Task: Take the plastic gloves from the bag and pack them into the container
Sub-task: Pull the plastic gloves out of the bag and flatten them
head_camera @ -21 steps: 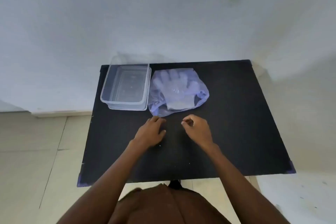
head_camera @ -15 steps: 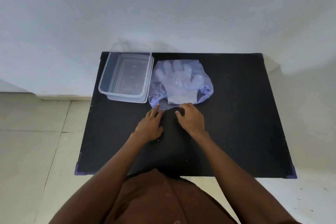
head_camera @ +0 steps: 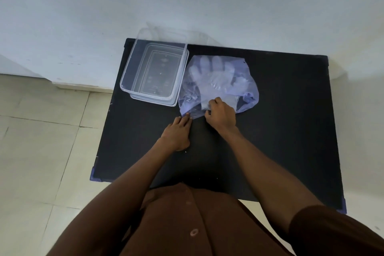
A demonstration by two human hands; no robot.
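Note:
A thin bluish plastic bag point(head_camera: 245, 72) lies on the black table point(head_camera: 291, 131), with clear plastic gloves point(head_camera: 216, 77) showing through it, fingers pointing away from me. A clear rectangular container point(head_camera: 154, 69) stands to the bag's left, with nothing in it. My right hand point(head_camera: 221, 115) rests on the bag's near opening, fingers curled into the plastic. My left hand point(head_camera: 176, 134) lies flat on the table, its fingertips pressing the bag's near left corner.
The table's far edge meets a white wall. A tiled floor lies to the left. The container sits at the far left corner of the table, close to its edge.
Both hands moved forward from the bare table to the bag's near edge. The right hand now reaches onto the bag's opening; the left fingertips touch its corner.

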